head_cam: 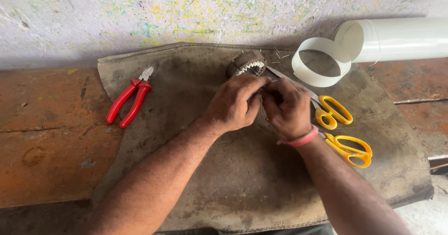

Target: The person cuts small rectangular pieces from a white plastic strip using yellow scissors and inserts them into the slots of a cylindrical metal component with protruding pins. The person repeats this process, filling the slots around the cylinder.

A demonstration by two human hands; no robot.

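Both clamped on toothed metal core at twelve o'clock of mat: left hand, right hand. Likely heavy, rigid, sharp-edged; best gripped round outer rim. Scissors at three o'clock.

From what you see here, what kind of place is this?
Probably a small repair workshop. A stained mat covers a rusty bench, with red pliers and yellow scissors on it. Both hands, left and right, work at a toothed metal core.
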